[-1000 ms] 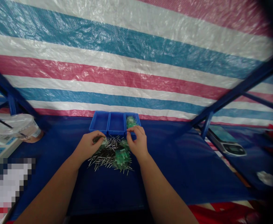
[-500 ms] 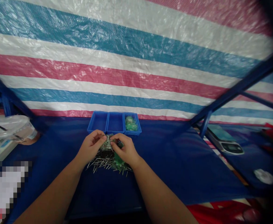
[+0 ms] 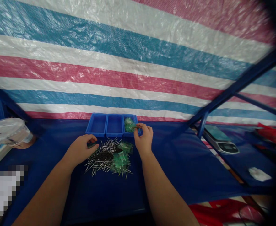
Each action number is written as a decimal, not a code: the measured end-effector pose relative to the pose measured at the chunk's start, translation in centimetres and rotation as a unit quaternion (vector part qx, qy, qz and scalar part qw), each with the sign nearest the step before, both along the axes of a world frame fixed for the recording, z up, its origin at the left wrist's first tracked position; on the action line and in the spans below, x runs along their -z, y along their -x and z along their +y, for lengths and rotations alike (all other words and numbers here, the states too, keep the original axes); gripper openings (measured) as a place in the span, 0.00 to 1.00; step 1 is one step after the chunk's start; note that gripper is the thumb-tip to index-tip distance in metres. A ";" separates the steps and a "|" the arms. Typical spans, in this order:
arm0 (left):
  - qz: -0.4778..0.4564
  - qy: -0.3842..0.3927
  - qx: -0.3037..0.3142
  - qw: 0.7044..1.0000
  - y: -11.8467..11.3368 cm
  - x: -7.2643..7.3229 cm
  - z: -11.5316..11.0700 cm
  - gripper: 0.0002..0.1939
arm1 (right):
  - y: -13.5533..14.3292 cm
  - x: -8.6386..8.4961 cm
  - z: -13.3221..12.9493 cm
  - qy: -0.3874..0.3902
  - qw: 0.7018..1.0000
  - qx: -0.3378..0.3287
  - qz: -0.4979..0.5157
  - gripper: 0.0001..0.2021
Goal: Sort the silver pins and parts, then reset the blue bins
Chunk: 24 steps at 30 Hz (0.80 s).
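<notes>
A loose pile of thin metal pins (image 3: pixel 99 161) lies on the blue table, with dark pieces in its middle. Green plastic packets (image 3: pixel 120 160) rest on its right side. My left hand (image 3: pixel 82 147) is at the pile's left edge, its fingers curled round a small dark item. Beyond the pile stands a blue three-part tray (image 3: pixel 106 125); its right compartment holds green packets (image 3: pixel 129 124). My right hand (image 3: pixel 143 138) is at that compartment's right edge, fingers pinched on something small that I cannot make out.
A plastic tub (image 3: pixel 17 133) stands at the left. On the right, past a slanted blue frame bar (image 3: pixel 229 89), are a scale (image 3: pixel 224 144) and a crumpled white piece (image 3: pixel 259 174). A striped sheet (image 3: pixel 128 72) hangs behind the table.
My hands have parted from over the pile. The right one has moved right and forward to the tray; the left one has shifted left. More pins and packets now show.
</notes>
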State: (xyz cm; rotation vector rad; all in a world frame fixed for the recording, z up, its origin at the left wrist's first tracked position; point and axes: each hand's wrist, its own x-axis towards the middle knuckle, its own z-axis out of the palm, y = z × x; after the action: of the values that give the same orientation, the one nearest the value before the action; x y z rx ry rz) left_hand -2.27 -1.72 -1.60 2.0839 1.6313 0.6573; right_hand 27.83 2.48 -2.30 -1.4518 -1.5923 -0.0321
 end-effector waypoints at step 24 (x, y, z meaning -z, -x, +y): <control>-0.334 0.054 -0.079 0.938 -1.5 -0.5 0.1 0.16 | 2.7 -2.3 -3.0 0.025 0.982 -0.186 0.008 0.17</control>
State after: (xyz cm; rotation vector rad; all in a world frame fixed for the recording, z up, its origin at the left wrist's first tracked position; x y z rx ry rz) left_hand -0.82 -1.65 -1.09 1.4236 1.3894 1.1475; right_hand 25.14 -0.55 0.02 -1.1661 -1.8381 0.2382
